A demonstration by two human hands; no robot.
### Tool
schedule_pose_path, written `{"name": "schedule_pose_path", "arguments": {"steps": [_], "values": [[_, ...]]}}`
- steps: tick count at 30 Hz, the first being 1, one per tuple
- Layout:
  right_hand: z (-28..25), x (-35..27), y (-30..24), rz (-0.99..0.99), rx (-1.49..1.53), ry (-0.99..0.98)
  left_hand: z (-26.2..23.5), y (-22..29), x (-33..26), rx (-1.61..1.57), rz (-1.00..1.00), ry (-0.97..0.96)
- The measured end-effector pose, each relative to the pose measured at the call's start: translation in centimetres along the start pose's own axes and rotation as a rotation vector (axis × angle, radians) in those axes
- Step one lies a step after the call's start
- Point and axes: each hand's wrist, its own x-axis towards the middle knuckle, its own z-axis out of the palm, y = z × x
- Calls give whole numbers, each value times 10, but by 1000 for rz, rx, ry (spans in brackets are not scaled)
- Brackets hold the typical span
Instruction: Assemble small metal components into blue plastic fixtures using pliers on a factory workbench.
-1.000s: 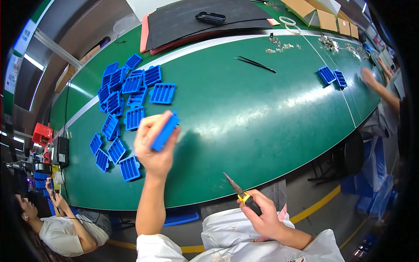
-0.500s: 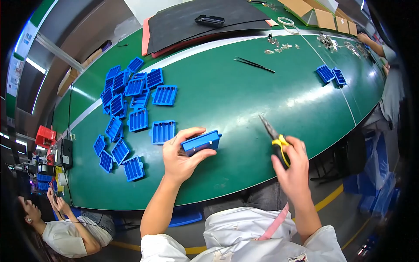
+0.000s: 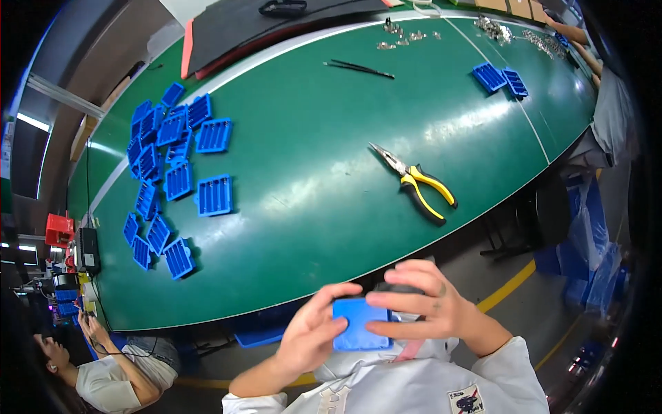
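Close to my body, in front of the table's near edge, I hold a blue battery holder (image 3: 357,332) with its flat side showing. My left hand (image 3: 309,334) grips it from the left, the thumb lying on its face. The fingers of my right hand (image 3: 434,303) curl over its right side; where that thumb is cannot be seen. Needle-nose pliers (image 3: 407,174) with yellow and black handles lie on the green table (image 3: 296,248), beyond my right hand. Several more slotted blue battery holders (image 3: 215,195) are heaped and scattered at the left.
Black tweezers (image 3: 360,67) lie farther back. Two blue holders (image 3: 489,77) and small metal parts (image 3: 493,29) are at the far right. A black mat (image 3: 234,34) covers the back. A person (image 3: 110,376) sits at the left; another person's arm (image 3: 569,31) reaches in at the far right.
My right hand has let go of the pliers, now lying on the table, and has moved onto the battery holder. My left hand has brought the holder back toward my body and turned it.
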Motion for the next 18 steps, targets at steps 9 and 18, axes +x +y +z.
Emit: {"name": "schedule_pose_path", "arguments": {"steps": [9,18], "values": [[58,-53,11,588,600,200,-37,-77,15,951,579,318],[104,-66,19,895,1057,233,-69,-105,34,803,715,631]]}}
